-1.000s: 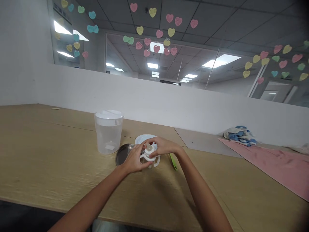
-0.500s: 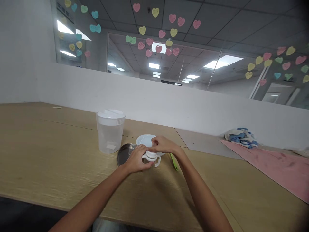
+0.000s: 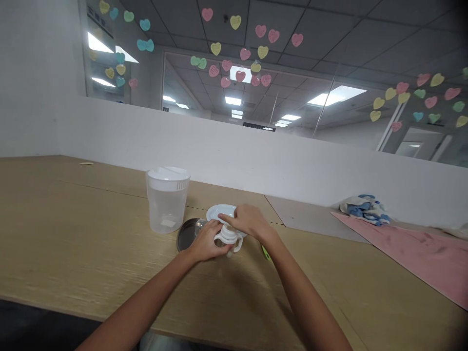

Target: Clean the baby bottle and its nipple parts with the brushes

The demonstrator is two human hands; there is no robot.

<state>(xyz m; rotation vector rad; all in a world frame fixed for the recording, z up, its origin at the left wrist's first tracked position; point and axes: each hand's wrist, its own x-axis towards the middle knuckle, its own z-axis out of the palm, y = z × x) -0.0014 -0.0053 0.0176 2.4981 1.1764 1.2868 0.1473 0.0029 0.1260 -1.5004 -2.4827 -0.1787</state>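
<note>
A clear baby bottle (image 3: pixel 229 238) with a white collar and white side handles is upright in front of me, its pale teat partly hidden. My left hand (image 3: pixel 208 243) wraps round its left side, thumb at the front near the handle. Over the top and far side of the collar lies my right hand (image 3: pixel 248 220), index finger stretched leftward, other fingers curled, thumb hidden. Just behind the bottle is a pale blue-white plate (image 3: pixel 215 211). A dark round pan or dish (image 3: pixel 185 235) sits left of it, with a small clear dome-shaped piece (image 3: pixel 199 225) at its right side.
A lidded translucent pitcher (image 3: pixel 166 204) stands to the left. A green handle (image 3: pixel 265 252) shows beneath my right wrist. Farther right are a pink cloth (image 3: pixel 409 253) and a crumpled blue-and-white cloth (image 3: pixel 365 209). A white wall with windows above backs the wooden table (image 3: pixel 91 234).
My right hand went from round the collar to pinching at the top, then turned with its index finger stretched leftward. My left hand keeps its hold on the bottle.
</note>
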